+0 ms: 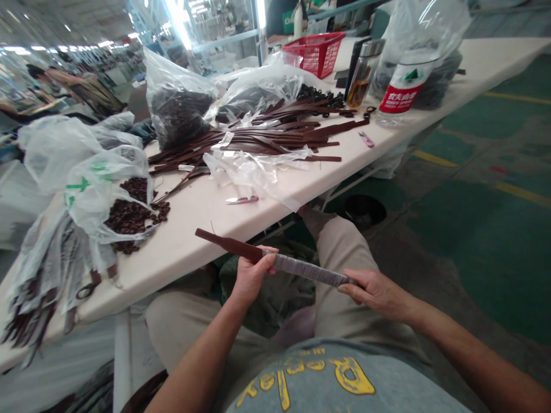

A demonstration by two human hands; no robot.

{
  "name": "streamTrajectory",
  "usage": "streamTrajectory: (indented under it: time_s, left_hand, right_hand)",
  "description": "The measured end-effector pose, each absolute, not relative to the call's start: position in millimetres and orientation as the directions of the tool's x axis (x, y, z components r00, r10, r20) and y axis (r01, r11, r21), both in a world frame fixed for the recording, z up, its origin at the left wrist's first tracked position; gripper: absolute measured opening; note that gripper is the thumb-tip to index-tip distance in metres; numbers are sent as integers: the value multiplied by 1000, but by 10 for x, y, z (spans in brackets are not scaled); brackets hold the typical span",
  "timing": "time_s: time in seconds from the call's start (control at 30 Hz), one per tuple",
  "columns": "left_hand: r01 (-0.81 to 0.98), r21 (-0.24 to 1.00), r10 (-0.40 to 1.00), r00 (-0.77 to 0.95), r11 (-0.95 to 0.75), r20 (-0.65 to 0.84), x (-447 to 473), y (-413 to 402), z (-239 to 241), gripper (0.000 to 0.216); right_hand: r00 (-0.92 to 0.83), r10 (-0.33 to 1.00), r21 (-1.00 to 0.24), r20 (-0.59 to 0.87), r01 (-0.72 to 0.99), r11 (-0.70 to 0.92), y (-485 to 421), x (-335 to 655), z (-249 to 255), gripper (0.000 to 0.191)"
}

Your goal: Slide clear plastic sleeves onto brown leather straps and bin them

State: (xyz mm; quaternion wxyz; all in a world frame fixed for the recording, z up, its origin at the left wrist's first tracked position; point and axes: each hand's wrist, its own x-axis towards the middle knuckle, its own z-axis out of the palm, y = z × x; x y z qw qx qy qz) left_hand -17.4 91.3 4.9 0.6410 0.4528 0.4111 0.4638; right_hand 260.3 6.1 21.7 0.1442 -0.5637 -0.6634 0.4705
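Over my lap I hold a long brown leather strap [228, 244] whose right half sits inside a clear plastic sleeve [307, 271]. My left hand [252, 278] is closed round the strap near its middle, where the sleeve ends. My right hand [376, 292] pinches the sleeved end. The bare end of the strap points left toward the table edge [181, 261].
A heap of brown straps [262, 135] and loose plastic sleeves [253, 172] lies on the white table. Bags of dark rings [129, 215] sit at left, with scissors [88, 289] near the edge. A red basket [318, 51], a flask [364, 71] and a bottle [402, 86] stand farther back.
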Motion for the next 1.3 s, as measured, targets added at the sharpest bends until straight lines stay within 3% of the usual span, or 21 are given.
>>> streamTrajectory:
  time_s: [0.23, 0.47, 0.6, 0.7, 0.8, 0.93, 1.0, 1.1, 1.3]
  left_hand:
    - [-150, 981, 986, 132, 121, -101, -300, 997, 148, 27]
    - [-267, 954, 990, 8, 137, -140, -426, 1093, 206, 39]
    - [-185, 965, 980, 111, 185, -167, -463, 1094, 196, 41]
    - [-54, 970, 951, 218, 237, -220, -414, 1059, 155, 41]
    - [-63, 952, 925, 266, 298, -272, -293, 1001, 118, 42]
    - [-86, 936, 903, 303, 343, -303, -106, 912, 109, 51]
    - [-77, 938, 902, 311, 337, -299, -48, 877, 111, 57]
    - [-73, 943, 898, 336, 325, -284, -22, 852, 102, 60]
    - [-102, 947, 908, 332, 305, -257, -41, 855, 74, 67]
  right_hand:
    - [-327, 865, -777, -381, 620, -109, -37, 2842, 195, 48]
    - [-250, 836, -782, -489, 551, -292, -167, 3147, 36, 58]
    - [-187, 830, -722, -525, 615, -318, -195, 3402, -134, 59]
    - [-88, 901, -628, -424, 746, -222, -130, 3527, -185, 54]
    - [30, 985, -511, -170, 852, -114, 0, 3398, -96, 41]
    - [-112, 974, -530, 197, 823, 202, 207, 2748, 161, 34]
    - [-203, 931, -536, 304, 771, 343, 311, 2355, 252, 33]
    - [-247, 896, -541, 369, 727, 423, 450, 1918, 256, 29]
    - [-261, 901, -596, 345, 681, 426, 515, 1722, 44, 23]
